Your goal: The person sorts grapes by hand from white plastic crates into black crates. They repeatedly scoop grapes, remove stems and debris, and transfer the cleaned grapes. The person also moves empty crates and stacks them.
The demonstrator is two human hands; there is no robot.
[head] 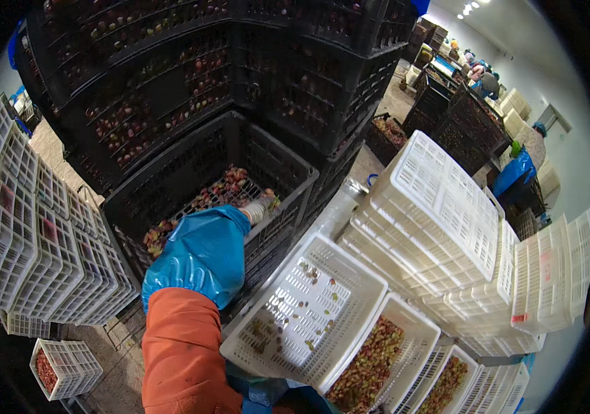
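My left hand (258, 210), in a pale knit glove, reaches into a black plastic crate (191, 173) near its front right wall. A blue plastic sleeve cover (201, 253) runs up to the orange sleeve (183, 346). Small red and green fruit, apparently grapes, lie at the fingertips, but whether they are gripped is unclear. Loose clusters of the same fruit (222, 189) rest on the slatted crate floor. Beside my arm, a white plastic crate (302, 308) has a few scattered fruits on its bottom. My right hand is out of view.
Black crates (170, 98) full of fruit are stacked behind. White crates stand stacked at left (46, 248) and right (429, 207). Fruit-filled white crates (372, 357) stand at lower right; a smaller pair (64, 370) sits lower left. A person (534, 145) works farther back.
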